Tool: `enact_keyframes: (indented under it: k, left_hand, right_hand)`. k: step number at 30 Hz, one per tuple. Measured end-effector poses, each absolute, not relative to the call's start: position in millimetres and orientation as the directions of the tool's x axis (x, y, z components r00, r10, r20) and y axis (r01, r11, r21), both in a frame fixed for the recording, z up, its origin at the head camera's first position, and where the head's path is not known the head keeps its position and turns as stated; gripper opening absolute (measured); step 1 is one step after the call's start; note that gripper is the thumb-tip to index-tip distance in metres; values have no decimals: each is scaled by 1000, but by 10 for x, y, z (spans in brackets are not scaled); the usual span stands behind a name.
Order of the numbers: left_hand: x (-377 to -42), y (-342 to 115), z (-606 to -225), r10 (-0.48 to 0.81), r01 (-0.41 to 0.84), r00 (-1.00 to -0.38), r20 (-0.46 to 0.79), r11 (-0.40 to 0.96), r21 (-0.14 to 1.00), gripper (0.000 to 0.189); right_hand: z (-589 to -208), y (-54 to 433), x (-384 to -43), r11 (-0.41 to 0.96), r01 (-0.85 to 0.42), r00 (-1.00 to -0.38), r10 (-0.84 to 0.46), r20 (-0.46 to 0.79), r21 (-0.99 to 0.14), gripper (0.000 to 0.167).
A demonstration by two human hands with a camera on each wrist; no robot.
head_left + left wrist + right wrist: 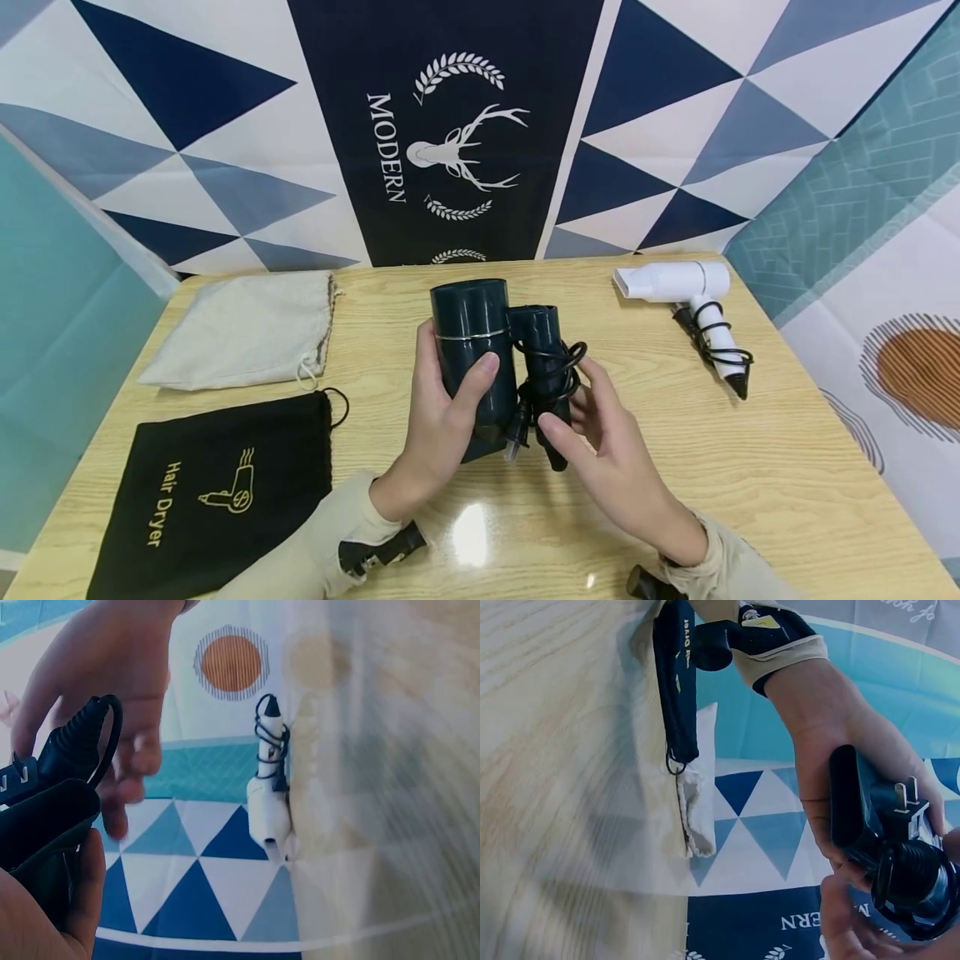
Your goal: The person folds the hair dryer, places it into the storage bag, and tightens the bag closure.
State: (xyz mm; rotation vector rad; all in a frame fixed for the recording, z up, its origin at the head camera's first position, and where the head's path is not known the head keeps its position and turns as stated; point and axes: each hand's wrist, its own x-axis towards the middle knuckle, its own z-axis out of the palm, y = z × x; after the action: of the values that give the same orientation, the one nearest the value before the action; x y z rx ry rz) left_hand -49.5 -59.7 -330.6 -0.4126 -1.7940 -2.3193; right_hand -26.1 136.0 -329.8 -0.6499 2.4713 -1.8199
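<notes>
A dark green hair dryer (471, 333) with a folded handle is held up over the table in the head view. My left hand (442, 408) grips its barrel, thumb across the front. Around the handle (542, 354) winds a black cord, and my right hand (600, 450) has its thumb at the handle's lower end and its fingers curled behind. The two-pronged plug (909, 802) hangs beside the handle in the right wrist view. Near the plug in the left wrist view is the right hand (120, 690), its fingers bent.
A white hair dryer (675, 283) with its cord wrapped lies at the back right. On the left are a pale cloth drawstring bag (247, 333) and a black "Hair Dryer" bag (225, 492). Patterned cloth (450, 125) stands behind the wooden table (750, 492).
</notes>
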Motion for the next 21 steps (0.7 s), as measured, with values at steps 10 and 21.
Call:
enact_keyframes:
  k: [10, 21]
  left_hand:
    - [-516, -580, -3331, 27, 331, -937, 348, -246, 911, 52]
    - [-506, -518, -3417, 31, 321, -943, 332, -185, 929, 56]
  right_hand:
    - [-3326, 1329, -260, 185, -352, -904, -320, 282, -918, 67]
    - [-3374, 1354, -328, 155, -356, -903, -309, 298, -921, 61]
